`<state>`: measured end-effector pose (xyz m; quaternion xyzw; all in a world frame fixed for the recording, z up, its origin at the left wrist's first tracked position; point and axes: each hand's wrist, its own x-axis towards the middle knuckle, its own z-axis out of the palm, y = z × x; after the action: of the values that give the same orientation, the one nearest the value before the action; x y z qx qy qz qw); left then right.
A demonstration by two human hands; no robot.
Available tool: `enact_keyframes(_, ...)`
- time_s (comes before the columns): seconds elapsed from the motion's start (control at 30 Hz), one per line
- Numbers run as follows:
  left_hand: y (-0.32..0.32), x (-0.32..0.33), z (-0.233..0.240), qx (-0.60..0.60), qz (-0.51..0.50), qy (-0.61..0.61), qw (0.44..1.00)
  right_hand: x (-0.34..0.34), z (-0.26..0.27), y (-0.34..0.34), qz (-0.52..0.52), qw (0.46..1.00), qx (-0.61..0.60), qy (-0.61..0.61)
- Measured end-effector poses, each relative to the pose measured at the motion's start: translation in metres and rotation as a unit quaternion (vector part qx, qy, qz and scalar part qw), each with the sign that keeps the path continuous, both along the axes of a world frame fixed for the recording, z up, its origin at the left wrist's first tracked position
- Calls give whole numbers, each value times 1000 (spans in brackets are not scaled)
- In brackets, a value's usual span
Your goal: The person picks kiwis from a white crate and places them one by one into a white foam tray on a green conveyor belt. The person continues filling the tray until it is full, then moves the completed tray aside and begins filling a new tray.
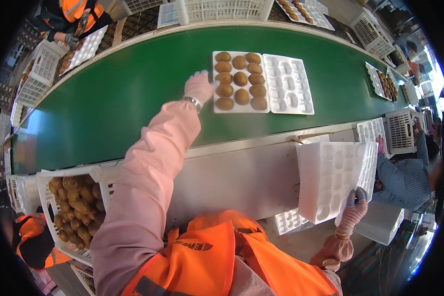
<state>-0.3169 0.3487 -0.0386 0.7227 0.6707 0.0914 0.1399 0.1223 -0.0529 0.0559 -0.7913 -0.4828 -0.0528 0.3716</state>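
Note:
My left hand (199,87), in a pale glove with a metal watch at the wrist, is beside the left edge of a hinged white plastic tray (289,84) on the green conveyor belt (151,85). Rows of kiwifruit (240,78) fill the tray's left half; its right half has bare hollows. Whether the hand touches the tray I cannot tell. At the lower right, my right hand (355,211), in a striped glove with grey fingertips, pinches the edge of a white plastic tray (367,166) at a thick stack of such trays (327,181).
A white crate (46,192) of kiwifruit stands at lower left. Beyond the belt are another white crate (225,10), more trays (85,50) and a co-worker in an orange vest (76,11). A co-worker in a checked sleeve (405,181) is at right. Further trays (383,81) lie on the belt.

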Motion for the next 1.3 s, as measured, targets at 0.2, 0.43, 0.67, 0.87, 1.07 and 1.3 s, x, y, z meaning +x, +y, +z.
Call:
enact_keyframes(0.2, -5, -124, 196, 4, -76, 98, 992, -39, 124, 21, -16, 980, 199, 16)
enact_keyframes(0.43, -191, -256, 326, 155, -73, 33, 985, -271, 118, 85, 460, 888, -23, 6)
enact_keyframes(0.67, -355, -330, 251, -34, 97, -17, 995, -425, -18, 112, 504, 783, -340, 129)
enact_keyframes(0.87, -381, -348, 189, -28, 148, 37, 988, -463, -86, 122, 518, 718, -421, 197)
enact_keyframes(1.07, -362, -359, 137, 115, 38, 211, 970, -407, -118, 120, 511, 773, -303, -223)
enact_keyframes(1.3, -339, -344, 143, 5, -18, 306, 952, -365, -114, 74, 549, 685, -434, -201)
